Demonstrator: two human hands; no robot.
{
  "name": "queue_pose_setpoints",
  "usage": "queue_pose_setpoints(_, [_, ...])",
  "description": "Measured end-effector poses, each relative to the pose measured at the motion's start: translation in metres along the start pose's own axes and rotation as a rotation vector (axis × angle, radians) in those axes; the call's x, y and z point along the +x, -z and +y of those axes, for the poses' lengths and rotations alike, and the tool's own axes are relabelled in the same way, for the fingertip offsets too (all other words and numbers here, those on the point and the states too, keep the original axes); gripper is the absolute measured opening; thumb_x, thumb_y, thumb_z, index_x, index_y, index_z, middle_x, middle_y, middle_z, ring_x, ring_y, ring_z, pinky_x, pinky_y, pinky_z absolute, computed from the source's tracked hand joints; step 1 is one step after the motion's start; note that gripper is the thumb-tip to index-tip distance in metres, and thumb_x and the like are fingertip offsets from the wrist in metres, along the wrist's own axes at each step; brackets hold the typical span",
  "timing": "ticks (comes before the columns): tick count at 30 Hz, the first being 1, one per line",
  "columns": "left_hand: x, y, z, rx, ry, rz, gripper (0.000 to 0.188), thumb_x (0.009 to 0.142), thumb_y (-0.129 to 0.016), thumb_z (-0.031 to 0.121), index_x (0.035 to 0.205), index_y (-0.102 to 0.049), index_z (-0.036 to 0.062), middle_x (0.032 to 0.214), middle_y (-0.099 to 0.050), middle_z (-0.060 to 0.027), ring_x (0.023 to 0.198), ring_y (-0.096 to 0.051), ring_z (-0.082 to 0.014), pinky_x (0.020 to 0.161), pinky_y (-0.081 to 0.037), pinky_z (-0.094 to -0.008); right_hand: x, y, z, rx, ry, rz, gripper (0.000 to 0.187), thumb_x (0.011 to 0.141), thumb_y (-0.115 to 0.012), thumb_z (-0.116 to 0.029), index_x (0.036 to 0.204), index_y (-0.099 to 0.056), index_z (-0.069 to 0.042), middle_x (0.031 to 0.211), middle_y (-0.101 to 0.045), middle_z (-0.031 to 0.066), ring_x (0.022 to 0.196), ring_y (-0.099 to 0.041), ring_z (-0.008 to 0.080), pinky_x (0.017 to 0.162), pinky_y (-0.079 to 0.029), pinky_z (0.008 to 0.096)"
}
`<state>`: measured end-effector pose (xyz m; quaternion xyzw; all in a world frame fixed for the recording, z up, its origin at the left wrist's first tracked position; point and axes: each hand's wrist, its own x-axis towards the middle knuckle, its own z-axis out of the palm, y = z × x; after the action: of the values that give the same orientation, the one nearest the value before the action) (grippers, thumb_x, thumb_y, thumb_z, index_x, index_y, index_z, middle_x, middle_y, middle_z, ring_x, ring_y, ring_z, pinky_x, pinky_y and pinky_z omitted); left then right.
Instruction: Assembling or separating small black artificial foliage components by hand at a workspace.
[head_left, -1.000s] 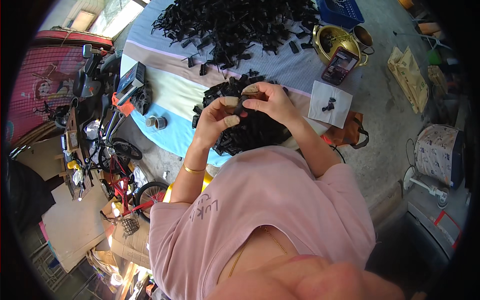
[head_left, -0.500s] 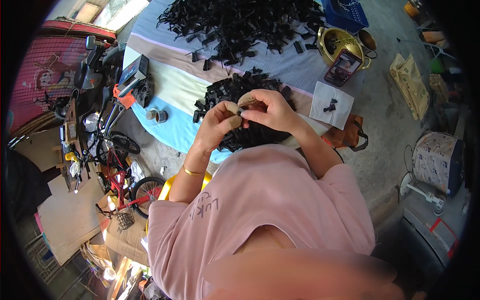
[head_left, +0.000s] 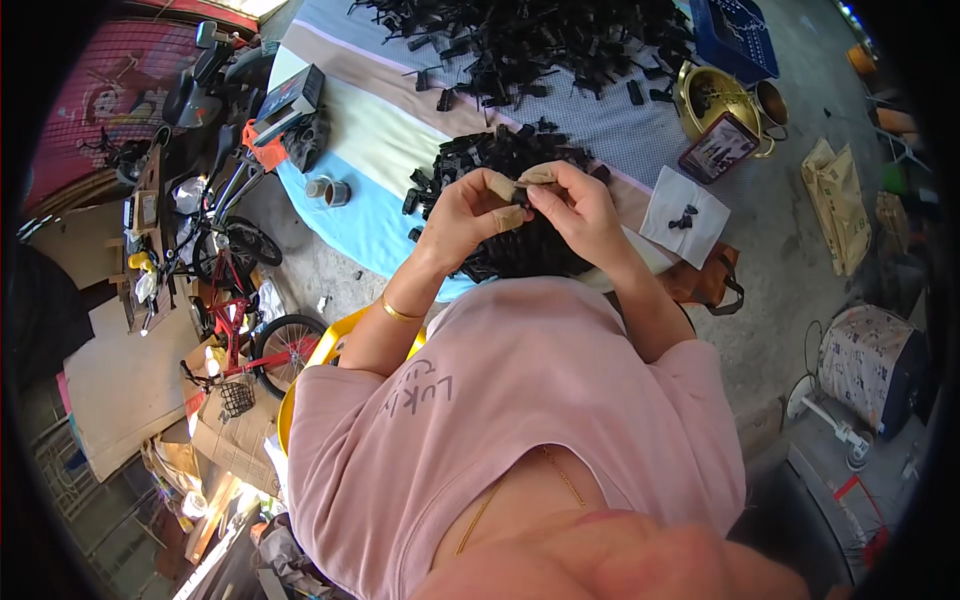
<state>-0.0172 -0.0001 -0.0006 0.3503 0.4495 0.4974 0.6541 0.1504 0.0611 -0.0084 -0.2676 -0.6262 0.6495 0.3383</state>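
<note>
Black and small, one piece (head_left: 521, 197) sits between the fingertips of both hands, over the near heap of black parts (head_left: 478, 158) on the cloth-covered worktop (head_left: 390, 110). The right hand (head_left: 587, 212) appears to pinch it; the left hand (head_left: 458, 222) curls close against it, thumb and forefinger slightly parted, and whether it grips I cannot tell. The step in hand looks like close two-handed fingerwork on this piece; continuing it calls for a light, steady fingertip hold.

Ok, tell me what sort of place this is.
Probably a home garage or storeroom used as a workspace: a red bicycle and cardboard near a cloth-covered table heaped with small black parts.
</note>
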Motion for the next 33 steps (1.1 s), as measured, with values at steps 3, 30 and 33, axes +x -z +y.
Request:
queue_pose_setpoints(3, [0.002, -0.001, 0.0, -0.03, 0.034, 0.051, 0.016, 0.078, -0.06, -0.002, 0.091, -0.05, -0.0002, 0.092, -0.059, -0.0082, 0.085, -0.06, -0.0158, 0.078, -0.048, -0.0267, 0.001, 0.001, 0.002, -0.027, 0.021, 0.029, 0.014, 0.087, -0.051, -0.008, 0.099, -0.055, 0.0, 0.084, -0.057, 0.0008, 0.074, -0.052, 0.0039, 0.063, -0.041, 0.0164])
queue_pose_setpoints(30, [-0.005, -0.016, -0.007, 0.352, -0.33, 0.312, 0.021, 0.077, -0.063, -0.001, 0.096, -0.056, -0.0041, 0.09, -0.061, -0.0069, 0.082, -0.059, -0.0105, 0.072, -0.049, -0.0224, -0.002, -0.005, -0.002, -0.155, -0.076, 0.045, 0.014, 0.087, -0.052, -0.013, 0.091, -0.06, -0.003, 0.063, -0.055, -0.0018, 0.046, -0.041, 0.0011, 0.041, -0.031, 0.0158])
queue_pose_setpoints(33, [-0.005, -0.016, -0.013, 0.568, -0.42, 0.368, 0.017, 0.075, -0.064, -0.002, 0.09, -0.058, -0.0038, 0.092, -0.062, -0.0095, 0.081, -0.06, -0.0125, 0.07, -0.049, -0.0242, -0.001, -0.005, 0.007, -0.017, -0.192, -0.028, 0.013, 0.088, -0.051, -0.015, 0.087, -0.059, -0.005, 0.062, -0.053, -0.0036, 0.047, -0.038, 0.0003, 0.041, -0.028, 0.0154])
